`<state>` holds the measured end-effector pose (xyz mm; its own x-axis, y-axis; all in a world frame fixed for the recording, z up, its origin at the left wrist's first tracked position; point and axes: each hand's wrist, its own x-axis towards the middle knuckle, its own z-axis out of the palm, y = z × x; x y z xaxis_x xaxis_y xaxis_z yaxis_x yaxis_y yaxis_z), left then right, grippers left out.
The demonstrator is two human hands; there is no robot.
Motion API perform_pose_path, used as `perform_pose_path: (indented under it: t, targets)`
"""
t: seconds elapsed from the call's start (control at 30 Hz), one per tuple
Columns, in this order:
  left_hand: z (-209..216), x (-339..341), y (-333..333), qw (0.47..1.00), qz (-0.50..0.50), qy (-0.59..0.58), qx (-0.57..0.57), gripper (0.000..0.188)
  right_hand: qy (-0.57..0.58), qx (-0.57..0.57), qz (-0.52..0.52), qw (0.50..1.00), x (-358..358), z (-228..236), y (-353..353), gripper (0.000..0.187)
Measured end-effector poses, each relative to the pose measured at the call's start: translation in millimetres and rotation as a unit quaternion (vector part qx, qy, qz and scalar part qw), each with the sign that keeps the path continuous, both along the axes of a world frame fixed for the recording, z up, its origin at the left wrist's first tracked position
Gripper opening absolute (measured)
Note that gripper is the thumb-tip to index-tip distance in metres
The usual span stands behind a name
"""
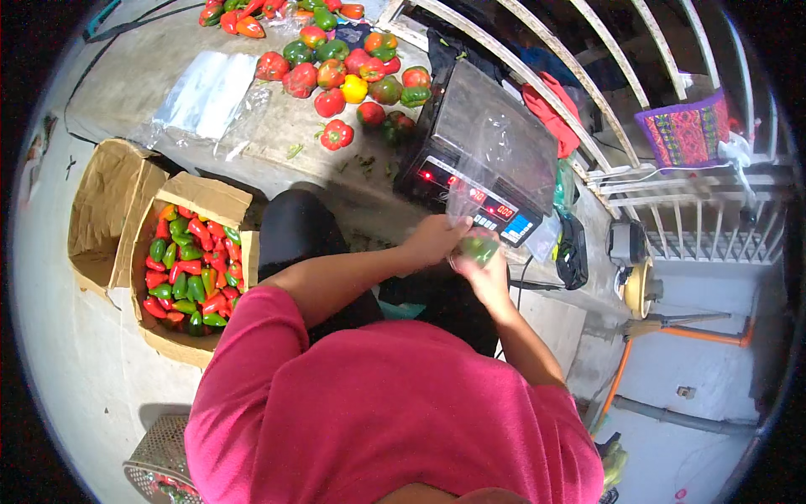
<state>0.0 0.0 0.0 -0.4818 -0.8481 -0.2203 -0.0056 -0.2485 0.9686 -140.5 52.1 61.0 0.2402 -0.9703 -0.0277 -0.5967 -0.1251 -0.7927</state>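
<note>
In front of my body, close to the near edge of the digital scale (504,126), I hold a clear plastic bag (461,202) with a green pepper (478,247) in its lower part. My right hand (487,273) is closed round the pepper through the plastic. My left hand (437,238) pinches the bag just to the left, its fingers partly hidden. Above my hands, the loose part of the bag stands up before the scale's lit red display. Farther left on the concrete ledge (201,29) lie several red, green and yellow bell peppers (332,74).
A cardboard box (222,189) full of small red and green peppers stands at left, beside another cardboard box (101,210). Flat clear bags (206,92) lie on the ledge. White metal bars (571,63) rise behind the scale. A perforated crate (159,449) sits lower left.
</note>
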Motion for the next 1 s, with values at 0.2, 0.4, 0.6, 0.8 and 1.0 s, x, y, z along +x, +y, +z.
perform_pose_path:
  t: [0.2,0.4,0.6,0.8,1.0]
  targets:
    - [7,4,3,0.935,0.204,0.027,-0.288,0.035,-0.373,0.478,-0.154,0.781,24,7,22,0.036]
    - [13,16,-11,0.974,0.151,0.164,0.046,0.033,0.097,-0.146,0.045,0.984,21,30,24,0.032]
    - [-8,13,-10,0.99,-0.063,0.08,-0.092,0.036,0.379,-0.261,0.128,0.879,2,35,-4,0.071]
    - [-5,-3,-3,1.0,-0.022,-0.002,-0.007,0.035,-0.257,0.202,-0.095,0.94,-1,8,-2,0.042]
    - [7,0,-6,0.916,0.205,0.025,-0.343,0.037,-0.592,0.498,-0.107,0.625,6,-2,28,0.067]
